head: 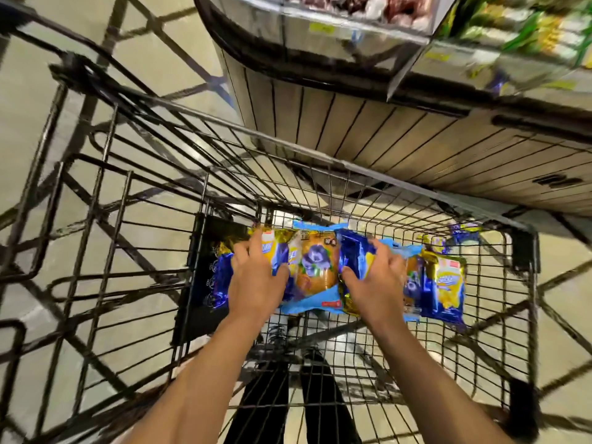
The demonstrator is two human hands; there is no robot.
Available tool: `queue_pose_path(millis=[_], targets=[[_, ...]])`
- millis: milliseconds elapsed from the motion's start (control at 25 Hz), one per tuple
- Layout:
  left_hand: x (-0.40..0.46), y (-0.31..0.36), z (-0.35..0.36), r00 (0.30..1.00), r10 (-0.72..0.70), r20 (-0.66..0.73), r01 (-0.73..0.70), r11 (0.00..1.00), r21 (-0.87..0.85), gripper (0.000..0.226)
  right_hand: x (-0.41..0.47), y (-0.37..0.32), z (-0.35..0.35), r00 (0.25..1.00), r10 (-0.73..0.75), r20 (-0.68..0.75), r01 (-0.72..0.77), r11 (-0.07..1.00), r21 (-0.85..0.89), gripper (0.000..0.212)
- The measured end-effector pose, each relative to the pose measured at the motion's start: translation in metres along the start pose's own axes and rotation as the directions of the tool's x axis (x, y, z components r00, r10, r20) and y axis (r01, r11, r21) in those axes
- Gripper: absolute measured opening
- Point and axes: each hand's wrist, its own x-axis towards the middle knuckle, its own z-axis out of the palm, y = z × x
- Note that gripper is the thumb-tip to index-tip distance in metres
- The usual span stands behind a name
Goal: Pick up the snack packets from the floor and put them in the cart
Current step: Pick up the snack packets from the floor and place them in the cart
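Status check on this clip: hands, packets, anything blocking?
Left hand grips a blue-and-yellow packet. Right hand grips another packet. Both low in the cart, more packets lying there. Nothing blocking.

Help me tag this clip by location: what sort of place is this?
Most likely a supermarket aisle. A wire shopping cart holds snack packets, and stocked display shelves of packaged goods stand just beyond it.
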Motion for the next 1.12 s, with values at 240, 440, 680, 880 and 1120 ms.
queue_pose_path(millis=[240, 440, 680, 880, 1120], targets=[[-0.008, -0.003, 0.0, 1.0, -0.018, 0.013, 0.018, 0.999, 0.047, 0.091, -0.011, -0.006, -0.005, 0.999, 0.048, 0.001, -0.048, 0.996, -0.08, 0.082], [-0.029, 0.007, -0.023, 1.0, -0.023, 0.007, 0.023, 0.999, 0.042, 0.072, -0.028, -0.023, -0.036, 0.998, 0.058, -0.012, -0.058, 0.997, -0.048, 0.069], [-0.075, 0.065, -0.073, 0.939, 0.34, -0.054, -0.321, 0.922, 0.217, 0.055, -0.066, -0.042, -0.103, 0.972, -0.203, -0.121, 0.187, 0.973, -0.134, 0.043], [-0.121, 0.121, -0.08, 0.793, 0.609, -0.004, -0.521, 0.682, 0.514, 0.054, -0.107, -0.029, -0.168, 0.889, -0.366, -0.276, 0.215, 0.864, -0.455, 0.041], [-0.199, 0.175, -0.048, 0.643, 0.751, 0.152, -0.678, 0.466, 0.568, 0.064, -0.158, 0.043, -0.223, 0.882, -0.303, -0.361, 0.121, 0.886, -0.447, 0.044]])
